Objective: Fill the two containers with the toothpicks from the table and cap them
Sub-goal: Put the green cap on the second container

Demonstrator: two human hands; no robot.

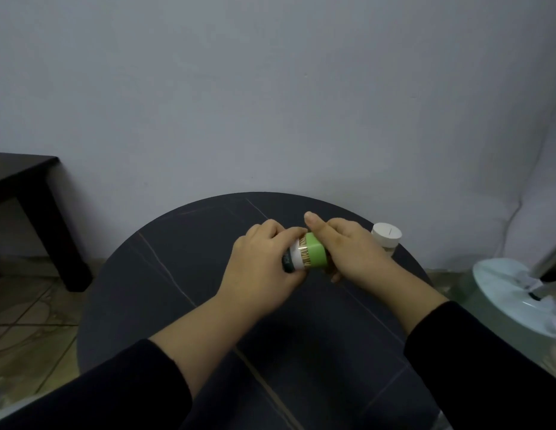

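Centre of frame: a container [297,257] held tilted on its side just above the desk [177,290], its white and dark bands showing between the two hands. The left hand [264,259] grips the container body, fingers [272,229] curled round it. The right hand [354,246] grips the green cap [315,254], fingers wrapped under it and thumb laid along its top. The cap sits at the container's mouth, and the tips of the toothpicks [305,252] show in the narrow gap between cap and body.

Right of the hands, near the desk's far right edge: a second container [386,237], upright and wearing a white cap.

The desk is round and dark, crossed by thin pale lines. Black sleeves [487,352] cover both forearms.

Left of frame: a dark side table [28,181] on a tiled floor [28,321]. Right edge: a white round base [512,290]. Behind: a plain pale wall [270,88].
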